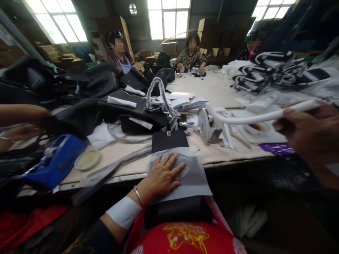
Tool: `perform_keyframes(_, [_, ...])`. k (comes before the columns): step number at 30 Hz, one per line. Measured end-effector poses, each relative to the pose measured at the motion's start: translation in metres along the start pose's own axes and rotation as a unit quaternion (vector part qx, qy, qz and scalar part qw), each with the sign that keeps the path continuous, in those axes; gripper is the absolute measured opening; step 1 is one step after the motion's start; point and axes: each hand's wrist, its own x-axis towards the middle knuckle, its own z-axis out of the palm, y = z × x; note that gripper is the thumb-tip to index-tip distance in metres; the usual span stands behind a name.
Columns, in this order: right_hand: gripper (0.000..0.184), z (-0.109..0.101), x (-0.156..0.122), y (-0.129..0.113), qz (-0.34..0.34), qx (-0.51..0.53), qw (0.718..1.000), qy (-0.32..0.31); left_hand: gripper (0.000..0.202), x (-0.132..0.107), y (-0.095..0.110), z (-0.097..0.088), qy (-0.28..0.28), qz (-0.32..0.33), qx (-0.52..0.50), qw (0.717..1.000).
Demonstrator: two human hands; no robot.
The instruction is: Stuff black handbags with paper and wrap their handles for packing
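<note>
My left hand (165, 174) lies flat with fingers spread on a thin translucent white sheet (196, 183). The sheet covers part of a black bag (169, 141) with a small gold clasp, which extends from the table's edge toward my lap. Out to the right, my right hand (304, 128) is closed on one end of a long white strip (246, 119). The strip sags in a curve, and its other end is by a grey tape dispenser (209, 127). Blur hides the exact grip and whether the strip joins the dispenser.
A blue tape dispenser (57, 158) and a round shallow dish (87, 159) are at left, near another person's arm (21, 116). Black bags (119, 102) pile up behind. Black-and-white pieces (267, 72) are heaped at far right. Several people sit across the table (206, 88).
</note>
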Motion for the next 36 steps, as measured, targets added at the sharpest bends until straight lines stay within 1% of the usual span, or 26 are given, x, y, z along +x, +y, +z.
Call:
perform_keyframes(1, [0.022, 0.018, -0.011, 0.003, 0.037, 0.03, 0.998, -0.04, 0.07, -0.001, -0.001, 0.0, 0.005, 0.0, -0.003, 1.0])
perform_keyframes(2, [0.027, 0.038, -0.023, 0.009, 0.074, 0.061, 0.991, -0.095, 0.07, -0.002, -0.001, 0.001, 0.011, 0.0, -0.006, 1.0])
perform_keyframes(4, [0.034, 0.074, -0.048, 0.029, 0.123, 0.105, 0.968, -0.19, 0.07, -0.004, -0.002, 0.001, 0.02, 0.0, -0.012, 1.0])
perform_keyframes(6, [0.035, 0.102, -0.072, 0.054, 0.142, 0.079, 0.946, -0.28, 0.071, -0.006, -0.002, 0.001, 0.027, -0.001, -0.015, 1.0])
perform_keyframes(7, [0.032, 0.112, -0.082, 0.066, 0.126, 0.048, 0.942, -0.307, 0.071, -0.007, -0.002, 0.0, 0.031, -0.002, -0.015, 0.999])
perform_keyframes(8, [0.031, 0.119, -0.09, 0.077, 0.093, 0.007, 0.935, -0.342, 0.072, -0.008, -0.003, -0.001, 0.034, -0.002, -0.016, 0.999])
perform_keyframes(10, [0.027, 0.128, -0.1, 0.092, -0.007, -0.092, 0.913, -0.397, 0.071, -0.009, -0.003, -0.003, 0.037, -0.002, -0.021, 0.999])
perform_keyframes(12, [0.024, 0.133, -0.104, 0.098, -0.095, -0.167, 0.882, -0.43, 0.07, -0.01, -0.003, -0.004, 0.038, -0.001, -0.028, 0.999])
perform_keyframes(13, [0.023, 0.135, -0.105, 0.1, -0.126, -0.192, 0.869, -0.439, 0.07, -0.01, -0.003, -0.004, 0.04, -0.002, -0.031, 0.999])
perform_keyframes(16, [0.022, 0.142, -0.104, 0.103, -0.19, -0.255, 0.833, -0.453, 0.071, -0.011, -0.004, 0.0, 0.047, -0.002, -0.031, 0.998])
perform_keyframes(19, [0.021, 0.146, -0.104, 0.107, -0.255, -0.316, 0.788, -0.462, 0.073, -0.012, -0.006, 0.007, 0.059, -0.002, -0.031, 0.998])
perform_keyframes(22, [0.021, 0.146, -0.105, 0.108, -0.318, -0.358, 0.749, -0.458, 0.072, -0.013, -0.007, 0.012, 0.066, -0.003, -0.029, 0.997])
perform_keyframes(24, [0.02, 0.144, -0.106, 0.107, -0.351, -0.373, 0.731, -0.45, 0.072, -0.012, -0.006, 0.011, 0.067, -0.009, -0.027, 0.997])
perform_keyframes(26, [0.019, 0.141, -0.105, 0.106, -0.368, -0.378, 0.725, -0.443, 0.072, -0.011, -0.005, 0.008, 0.066, -0.019, -0.027, 0.997])
perform_keyframes(30, [0.018, 0.135, -0.101, 0.11, -0.37, -0.36, 0.734, -0.441, 0.071, -0.01, -0.002, 0.003, 0.057, -0.028, -0.025, 0.998])
perform_keyframes(33, [0.017, 0.134, -0.098, 0.114, -0.358, -0.351, 0.739, -0.45, 0.071, -0.009, -0.002, 0.001, 0.057, -0.03, -0.026, 0.998])
perform_keyframes(36, [0.02, 0.135, -0.093, 0.115, -0.331, -0.343, 0.747, -0.463, 0.071, -0.009, -0.002, 0.0, 0.054, -0.03, -0.024, 0.998])
